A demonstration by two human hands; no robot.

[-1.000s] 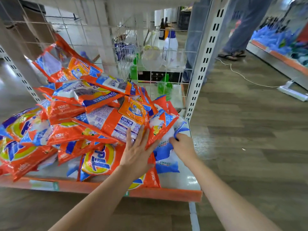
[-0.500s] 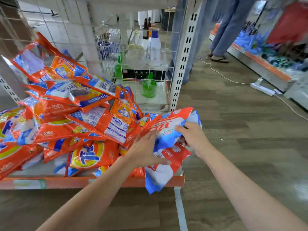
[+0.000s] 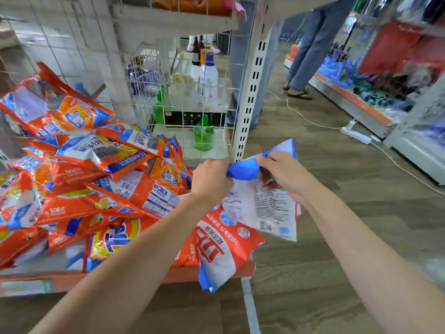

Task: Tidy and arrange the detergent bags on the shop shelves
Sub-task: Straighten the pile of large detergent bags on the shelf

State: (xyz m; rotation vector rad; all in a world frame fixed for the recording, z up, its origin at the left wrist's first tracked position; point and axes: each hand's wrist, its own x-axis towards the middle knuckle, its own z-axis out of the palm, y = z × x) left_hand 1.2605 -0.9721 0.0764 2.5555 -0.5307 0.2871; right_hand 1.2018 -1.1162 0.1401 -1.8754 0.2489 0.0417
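Both hands are gripping one detergent bag (image 3: pixel 265 208) at centre frame, just off the right end of the low shelf (image 3: pixel 216 273). The left hand (image 3: pixel 212 180) is curling its fingers tightly round the bag's bunched blue top edge; the right hand (image 3: pixel 281 174) is pinching the same edge from the other side, thumb over the film and fingers folded behind it. The bag is hanging with its long axis running from that top edge down toward the lower right, its white back panel of fine print and a barcode facing the camera; the print is too small to read.

Just below it, a second bag (image 3: pixel 219 249) in red, white and blue is lying over the shelf's orange front lip, its long axis pointing toward the bottom of the frame and large red Chinese characters showing, seemingly upside down.

A loose pile (image 3: pixel 91 189) of orange bags is filling the shelf across the left of the frame, lying at all angles. One front bag is showing the round yellow-and-blue Tide emblem, and others are reading "508" beside a Chinese character.

In the upper right, a person (image 3: pixel 310 44) in jeans and sandals is standing in the aisle.
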